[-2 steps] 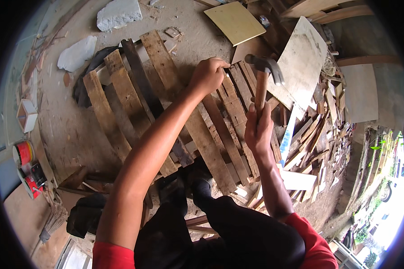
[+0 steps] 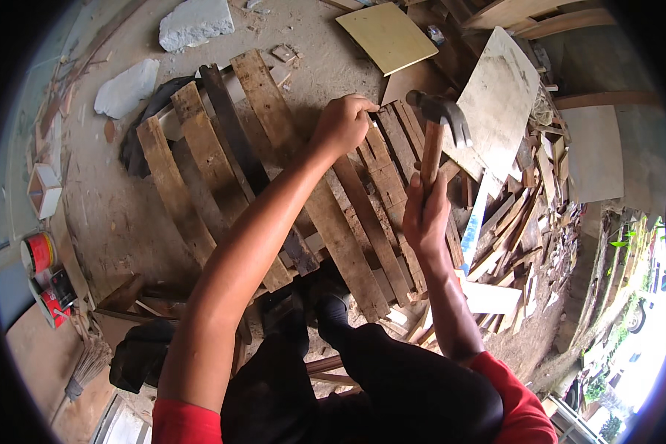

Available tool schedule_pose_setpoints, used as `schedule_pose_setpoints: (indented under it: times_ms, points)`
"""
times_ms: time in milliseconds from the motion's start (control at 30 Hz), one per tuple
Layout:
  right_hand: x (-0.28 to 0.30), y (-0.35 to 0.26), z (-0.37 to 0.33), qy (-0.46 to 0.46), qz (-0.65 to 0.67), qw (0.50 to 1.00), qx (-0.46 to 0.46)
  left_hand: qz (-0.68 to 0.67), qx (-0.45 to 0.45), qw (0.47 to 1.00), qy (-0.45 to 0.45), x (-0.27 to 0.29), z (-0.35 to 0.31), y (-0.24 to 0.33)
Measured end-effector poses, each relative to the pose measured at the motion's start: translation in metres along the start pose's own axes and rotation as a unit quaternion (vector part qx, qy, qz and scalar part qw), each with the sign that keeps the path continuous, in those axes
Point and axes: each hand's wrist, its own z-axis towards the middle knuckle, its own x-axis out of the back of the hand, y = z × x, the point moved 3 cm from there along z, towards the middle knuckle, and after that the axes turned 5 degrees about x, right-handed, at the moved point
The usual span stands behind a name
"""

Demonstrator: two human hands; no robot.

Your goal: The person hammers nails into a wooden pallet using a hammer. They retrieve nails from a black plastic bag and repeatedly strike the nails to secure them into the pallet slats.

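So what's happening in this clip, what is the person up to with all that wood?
A person stands over a weathered wooden pallet lying on a dusty floor. The right hand grips the wooden handle of a claw hammer, its head raised above the slats. The left hand is closed and pressed down on a slat near the pallet's far edge, close to the hammer head; whether it pinches a nail cannot be seen. Scrap boards are piled to the right, and paint tins sit at the left.

Right hand [image 2: 424,218] gripping raised hammer [image 2: 438,122] over pallet [image 2: 274,140]
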Motion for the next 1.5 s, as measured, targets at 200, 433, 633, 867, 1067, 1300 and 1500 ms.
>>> schedule_pose_setpoints:
  times_ms: [200,433,633,867,1067,1300,1500]
  points:
    - [0.003,-0.009,0.012,-0.058,-0.029,0.996,-0.057,0.020,0.000,1.000,-0.002,-0.001,0.004,-0.001]
    - [-0.004,0.004,0.014,-0.103,-0.055,0.992,-0.041,-0.047,0.057,0.997,0.027,0.002,0.008,-0.009]
    - [0.004,-0.005,0.010,-0.046,-0.023,0.998,-0.024,-0.015,0.061,0.998,-0.008,0.005,0.007,-0.003]
    - [0.004,-0.013,0.013,-0.058,-0.037,0.997,-0.029,-0.039,0.037,0.998,0.021,0.010,0.005,-0.002]
    - [0.003,0.009,0.013,-0.101,-0.063,0.992,-0.035,-0.042,0.057,0.997,0.019,0.004,0.005,-0.002]
    - [-0.003,0.008,0.012,-0.119,-0.056,0.991,-0.034,-0.016,0.084,0.996,-0.011,0.004,0.007,-0.001]
    - [0.007,-0.002,0.011,-0.043,0.004,0.999,-0.025,-0.047,0.031,0.998,-0.010,0.005,0.008,-0.002]
